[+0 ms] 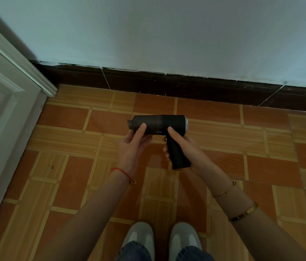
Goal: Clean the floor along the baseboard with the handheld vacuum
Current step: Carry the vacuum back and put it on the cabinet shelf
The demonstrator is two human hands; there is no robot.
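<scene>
A black handheld vacuum (164,123), pistol-shaped with a silver ring at its right end, is held in the air above the orange tiled floor (223,162). Its nozzle points left. My right hand (183,147) grips the vacuum's handle, thumb up against the barrel. My left hand (132,143) cups the nozzle end from below, with the thumb laid on the barrel. The dark brown baseboard (186,85) runs along the foot of the wall, beyond the vacuum.
A white panelled door (1,113) and its frame stand at the left, meeting the baseboard in the corner. The pale wall (167,34) fills the top. My two grey shoes (139,236) stand on the tiles at the bottom centre.
</scene>
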